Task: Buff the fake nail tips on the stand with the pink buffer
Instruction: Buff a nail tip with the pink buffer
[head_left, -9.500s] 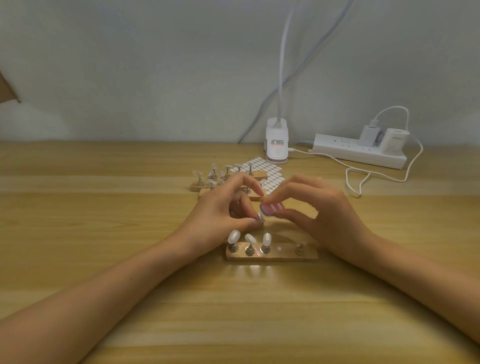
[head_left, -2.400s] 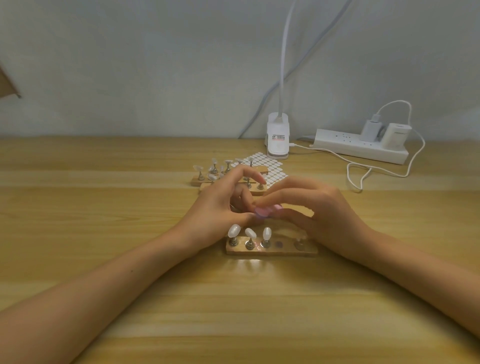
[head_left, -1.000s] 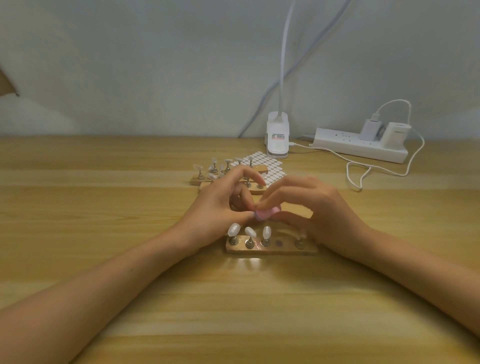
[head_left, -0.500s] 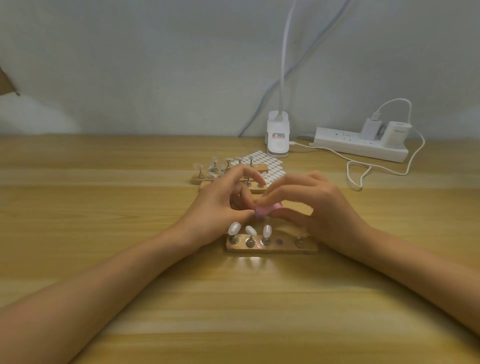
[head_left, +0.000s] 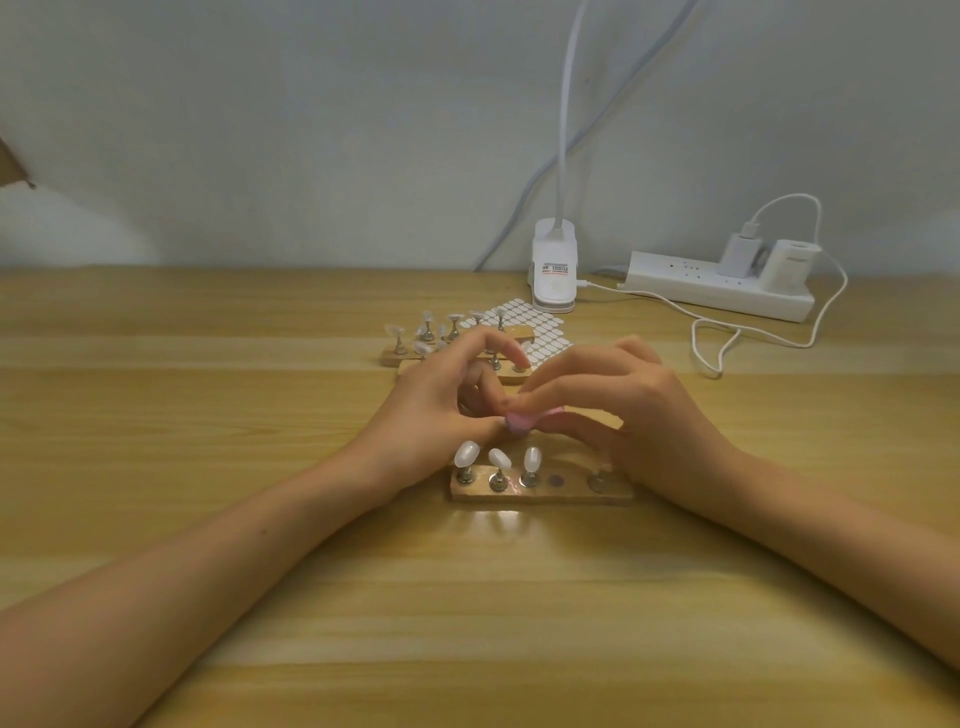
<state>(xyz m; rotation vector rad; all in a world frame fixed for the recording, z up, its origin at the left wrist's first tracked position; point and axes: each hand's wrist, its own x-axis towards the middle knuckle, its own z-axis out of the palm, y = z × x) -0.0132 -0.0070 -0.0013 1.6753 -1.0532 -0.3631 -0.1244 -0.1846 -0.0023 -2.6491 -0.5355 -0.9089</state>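
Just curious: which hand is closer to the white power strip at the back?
Right. The right hand sits in front and left of the white power strip; the left hand lies beyond it, farther left.

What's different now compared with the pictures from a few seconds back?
Hardly anything. The right hand, pinching the pink buffer, nudged it slightly left toward the left hand. Nothing was picked up or let go. The near stand, its three nail tips, the far stands and power strip stayed put.
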